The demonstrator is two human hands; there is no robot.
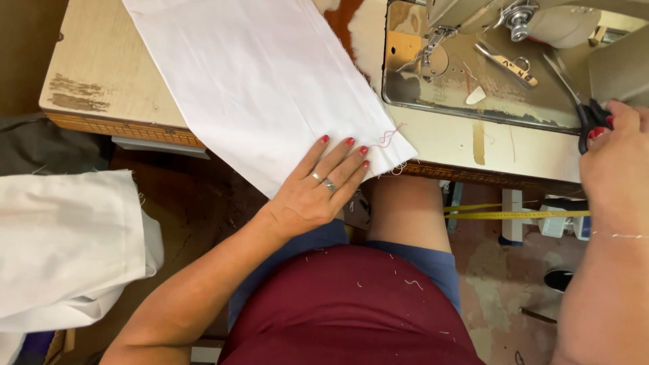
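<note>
Pressing left hand [318, 192] flat on white fabric [270, 81]; right hand [618, 159] holds scissors [574, 101].

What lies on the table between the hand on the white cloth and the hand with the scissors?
In the head view, between the left hand on the white cloth and the right hand holding scissors: loose red thread, then bare tabletop.

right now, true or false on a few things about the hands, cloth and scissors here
1. The left hand lies flat on the white cloth. True.
2. The right hand holds a tape measure. False: it grips black-handled scissors.
3. The cloth hangs partly over the edge of the sewing table. True.
4. The cloth sits under the needle of the sewing machine. False: it lies to the side of it.
5. A yellow tape measure shows below the table edge. True.
</note>
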